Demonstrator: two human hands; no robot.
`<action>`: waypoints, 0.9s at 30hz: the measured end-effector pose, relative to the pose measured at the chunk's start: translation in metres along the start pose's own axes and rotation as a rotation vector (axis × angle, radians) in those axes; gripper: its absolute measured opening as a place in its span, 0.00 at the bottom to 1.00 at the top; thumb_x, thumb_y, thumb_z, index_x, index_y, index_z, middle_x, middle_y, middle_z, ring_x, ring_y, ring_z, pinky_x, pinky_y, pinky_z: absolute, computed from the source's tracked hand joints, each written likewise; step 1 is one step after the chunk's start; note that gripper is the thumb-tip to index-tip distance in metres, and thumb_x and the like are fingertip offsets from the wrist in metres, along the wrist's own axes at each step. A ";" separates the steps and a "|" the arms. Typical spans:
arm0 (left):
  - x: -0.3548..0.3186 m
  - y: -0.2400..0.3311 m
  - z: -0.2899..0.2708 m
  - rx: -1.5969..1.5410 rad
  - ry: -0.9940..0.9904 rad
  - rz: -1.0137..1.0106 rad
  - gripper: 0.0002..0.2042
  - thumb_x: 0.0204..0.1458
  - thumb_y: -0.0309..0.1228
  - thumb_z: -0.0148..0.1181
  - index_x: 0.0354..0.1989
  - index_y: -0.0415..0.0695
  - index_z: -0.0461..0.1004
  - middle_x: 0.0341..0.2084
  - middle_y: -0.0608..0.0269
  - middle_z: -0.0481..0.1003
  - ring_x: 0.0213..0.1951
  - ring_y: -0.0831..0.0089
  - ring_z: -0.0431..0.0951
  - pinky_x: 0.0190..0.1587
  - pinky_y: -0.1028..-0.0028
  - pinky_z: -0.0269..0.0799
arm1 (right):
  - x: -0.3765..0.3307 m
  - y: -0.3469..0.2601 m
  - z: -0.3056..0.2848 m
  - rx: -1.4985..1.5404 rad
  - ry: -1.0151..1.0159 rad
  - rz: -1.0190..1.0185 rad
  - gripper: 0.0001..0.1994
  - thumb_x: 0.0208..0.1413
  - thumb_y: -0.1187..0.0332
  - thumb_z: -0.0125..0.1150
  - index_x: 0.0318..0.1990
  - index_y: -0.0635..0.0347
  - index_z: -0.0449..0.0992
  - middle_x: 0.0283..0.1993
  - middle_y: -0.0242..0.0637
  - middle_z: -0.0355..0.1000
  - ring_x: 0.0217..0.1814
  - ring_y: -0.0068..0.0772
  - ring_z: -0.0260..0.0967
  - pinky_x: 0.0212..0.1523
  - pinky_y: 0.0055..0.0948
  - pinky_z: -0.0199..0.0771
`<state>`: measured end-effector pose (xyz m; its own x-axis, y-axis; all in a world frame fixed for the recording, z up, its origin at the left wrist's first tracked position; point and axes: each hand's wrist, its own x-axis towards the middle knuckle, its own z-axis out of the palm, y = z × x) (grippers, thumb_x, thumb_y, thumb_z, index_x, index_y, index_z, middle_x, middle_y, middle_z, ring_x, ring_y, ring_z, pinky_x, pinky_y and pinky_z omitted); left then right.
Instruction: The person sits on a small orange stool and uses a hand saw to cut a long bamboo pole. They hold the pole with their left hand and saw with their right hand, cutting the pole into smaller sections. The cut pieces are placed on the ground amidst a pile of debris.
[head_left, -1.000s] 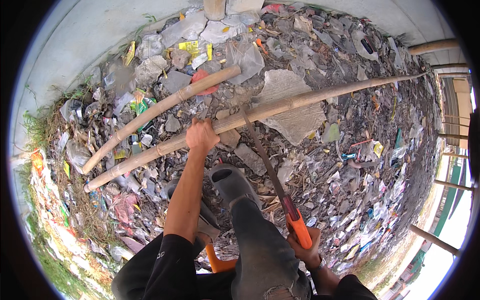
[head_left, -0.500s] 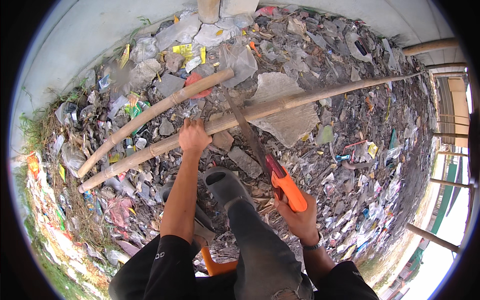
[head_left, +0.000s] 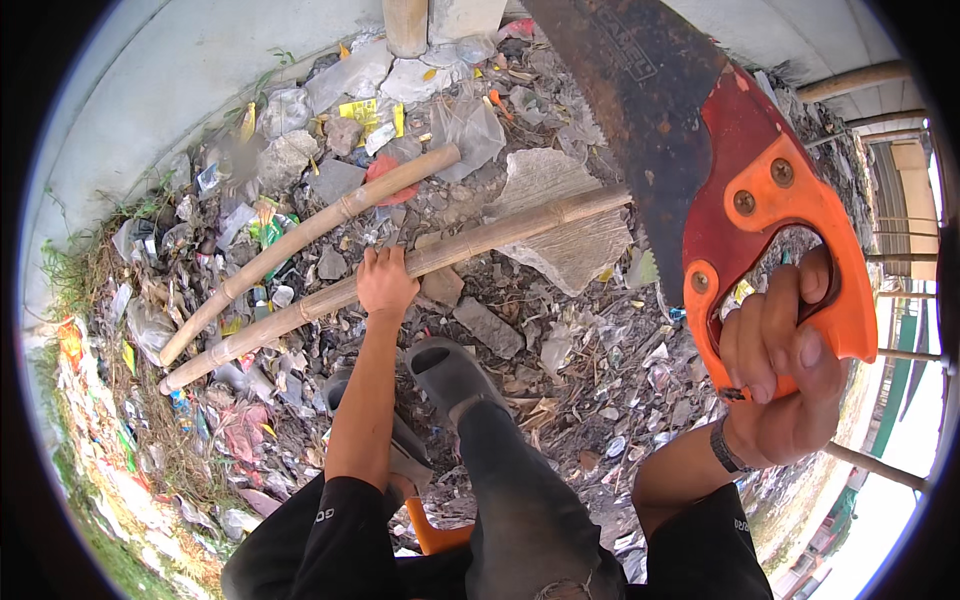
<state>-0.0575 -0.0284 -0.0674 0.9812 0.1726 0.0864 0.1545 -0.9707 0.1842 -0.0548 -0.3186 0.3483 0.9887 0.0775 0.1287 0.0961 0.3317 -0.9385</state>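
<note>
Raised at the upper right, close to the camera, is a handsaw with a rusty, toothed blade and an orange and dark red handle. My right hand is closed through its grip, and the blade is apart from the poles. My left hand wraps over a long bamboo pole, which slants up to the right; the blade hides its far end. A shorter bamboo pole lies beyond it, roughly alongside. Beneath the long pole is a flat, pale broken slab.
Rubble and plastic litter cover the ground, including a grey stone block. My grey shoe stands just right of my left forearm. An orange plastic piece shows between my legs. A pale wall bounds the far left.
My right hand has lifted the saw away from the long pole, up and to the right, toward the camera. My left hand stays on the pole.
</note>
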 end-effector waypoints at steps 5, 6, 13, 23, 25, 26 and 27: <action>0.020 0.001 -0.016 -0.038 -0.310 -0.057 0.17 0.38 0.35 0.70 0.38 0.40 0.82 0.39 0.51 0.84 0.46 0.50 0.82 0.52 0.58 0.80 | -0.022 0.031 -0.001 -0.131 0.131 -0.148 0.13 0.54 0.83 0.56 0.47 0.66 0.66 0.26 0.34 0.64 0.19 0.20 0.57 0.19 0.25 0.60; 0.025 -0.005 -0.021 -0.025 -0.430 -0.090 0.19 0.37 0.36 0.71 0.38 0.39 0.82 0.40 0.48 0.84 0.46 0.49 0.83 0.53 0.57 0.80 | -0.032 0.038 -0.004 -0.094 0.173 -0.096 0.13 0.53 0.84 0.56 0.45 0.66 0.67 0.26 0.34 0.65 0.19 0.20 0.58 0.19 0.24 0.60; 0.020 -0.013 -0.046 -0.149 -1.006 -0.080 0.31 0.30 0.40 0.72 0.46 0.32 0.82 0.46 0.36 0.82 0.50 0.49 0.85 0.53 0.56 0.81 | -0.136 0.062 -0.063 -0.237 0.320 0.380 0.09 0.52 0.83 0.59 0.40 0.65 0.70 0.26 0.33 0.70 0.19 0.17 0.62 0.20 0.20 0.61; -0.057 -0.005 -0.066 -0.149 -0.029 0.105 0.32 0.36 0.48 0.78 0.51 0.45 0.79 0.44 0.50 0.82 0.54 0.52 0.79 0.61 0.56 0.72 | -0.225 0.074 -0.118 -0.776 0.079 0.418 0.09 0.51 0.77 0.70 0.38 0.62 0.77 0.35 0.31 0.76 0.37 0.20 0.72 0.41 0.25 0.74; -0.077 -0.015 -0.078 -0.239 0.046 0.020 0.31 0.38 0.47 0.77 0.52 0.46 0.78 0.49 0.51 0.80 0.57 0.53 0.74 0.64 0.56 0.67 | -0.228 0.076 -0.113 -0.741 0.101 0.408 0.09 0.52 0.76 0.71 0.39 0.62 0.77 0.35 0.30 0.76 0.37 0.20 0.71 0.42 0.25 0.73; -0.085 -0.017 -0.084 -0.295 0.093 -0.028 0.31 0.39 0.47 0.77 0.51 0.46 0.78 0.49 0.51 0.80 0.56 0.53 0.74 0.63 0.55 0.68 | -0.230 0.075 -0.109 -0.727 0.109 0.406 0.09 0.52 0.75 0.72 0.39 0.62 0.78 0.35 0.30 0.76 0.37 0.20 0.71 0.42 0.25 0.73; -0.096 -0.020 -0.091 -0.339 0.140 -0.082 0.30 0.39 0.46 0.77 0.51 0.45 0.78 0.49 0.51 0.79 0.56 0.52 0.74 0.62 0.55 0.69 | -0.233 0.075 -0.105 -0.705 0.107 0.409 0.09 0.53 0.75 0.73 0.40 0.62 0.78 0.34 0.29 0.76 0.38 0.20 0.71 0.43 0.25 0.73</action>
<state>-0.1651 -0.0108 0.0095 0.9382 0.2915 0.1866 0.1618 -0.8460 0.5080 -0.2658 -0.4108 0.2138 0.9636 -0.0379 -0.2646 -0.2592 -0.3745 -0.8903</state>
